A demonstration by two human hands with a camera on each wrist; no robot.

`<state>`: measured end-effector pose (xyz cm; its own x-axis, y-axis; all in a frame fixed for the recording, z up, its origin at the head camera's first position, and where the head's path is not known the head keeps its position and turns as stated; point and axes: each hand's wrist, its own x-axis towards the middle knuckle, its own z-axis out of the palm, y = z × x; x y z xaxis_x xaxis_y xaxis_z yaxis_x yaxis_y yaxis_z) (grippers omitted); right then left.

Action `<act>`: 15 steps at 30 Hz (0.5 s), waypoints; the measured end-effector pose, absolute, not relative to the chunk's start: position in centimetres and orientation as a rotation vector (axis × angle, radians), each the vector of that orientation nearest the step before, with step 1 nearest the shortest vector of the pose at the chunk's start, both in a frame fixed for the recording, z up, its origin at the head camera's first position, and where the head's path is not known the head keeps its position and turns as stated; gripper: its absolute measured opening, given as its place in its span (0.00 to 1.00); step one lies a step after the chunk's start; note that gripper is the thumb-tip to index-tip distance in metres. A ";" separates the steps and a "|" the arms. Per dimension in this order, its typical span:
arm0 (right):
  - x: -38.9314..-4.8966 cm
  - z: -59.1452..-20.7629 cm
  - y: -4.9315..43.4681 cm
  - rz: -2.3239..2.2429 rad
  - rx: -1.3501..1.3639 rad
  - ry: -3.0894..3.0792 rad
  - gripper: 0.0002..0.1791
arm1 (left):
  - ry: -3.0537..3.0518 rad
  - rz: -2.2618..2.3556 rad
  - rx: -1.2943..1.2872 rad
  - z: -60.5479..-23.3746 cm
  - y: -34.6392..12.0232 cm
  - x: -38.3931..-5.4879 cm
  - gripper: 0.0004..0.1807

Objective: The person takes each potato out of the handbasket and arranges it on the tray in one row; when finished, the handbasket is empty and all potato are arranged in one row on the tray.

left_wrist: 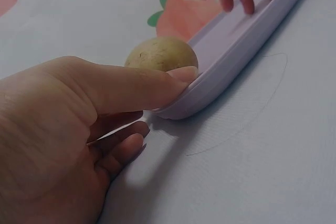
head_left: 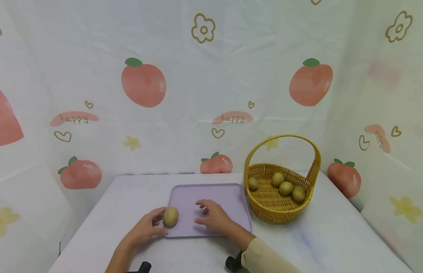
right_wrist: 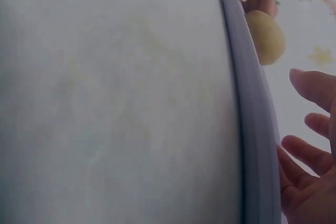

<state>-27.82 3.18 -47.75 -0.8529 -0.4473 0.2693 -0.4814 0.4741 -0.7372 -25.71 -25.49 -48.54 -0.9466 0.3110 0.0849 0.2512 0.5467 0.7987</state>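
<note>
A yellowish-brown potato [head_left: 171,217] lies at the near left corner of the lilac tray [head_left: 225,197]. My left hand [head_left: 146,227] is right beside it, thumb at the tray's rim and fingers spread along the potato's left side. In the left wrist view that thumb overlaps the lower part of the potato [left_wrist: 160,53], while the other fingers hang loosely below the rim. Over the middle of the tray my right hand [head_left: 213,218] has its fingers apart and holds nothing. The right wrist view shows its relaxed fingers [right_wrist: 307,156] close to the tray edge.
To the right of the tray stands a yellow wicker basket [head_left: 276,216] with a tall arched handle and several potatoes [head_left: 285,188] inside. A white cloth [head_left: 136,189] covers the table, and a fruit-patterned curtain [head_left: 184,144] hangs behind and at the sides.
</note>
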 end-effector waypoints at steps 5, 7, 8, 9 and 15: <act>-27.3 -46.8 5.4 1.277 0.863 -2.701 0.28 | 2.688 1.387 0.478 -48.5 -25.4 -25.7 0.46; -27.2 -46.3 6.3 1.244 0.867 -2.704 0.27 | 2.685 1.388 0.474 -48.5 -25.4 -25.7 0.46; -27.2 -46.1 6.7 1.234 0.869 -2.701 0.26 | 2.685 1.386 0.472 -48.4 -25.4 -25.7 0.46; -27.2 -45.8 7.2 1.208 0.872 -2.693 0.25 | 2.684 1.387 0.469 -48.4 -25.4 -25.6 0.46; -27.1 -43.7 10.5 1.044 0.943 -2.627 0.20 | 2.675 1.389 0.482 -48.4 -25.5 -25.6 0.46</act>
<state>-27.14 10.54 -43.69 -0.7879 -0.4979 0.3624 -0.6108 0.5572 -0.5625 -25.60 -25.52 -48.43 -0.9463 0.3166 0.0657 0.2359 0.5371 0.8099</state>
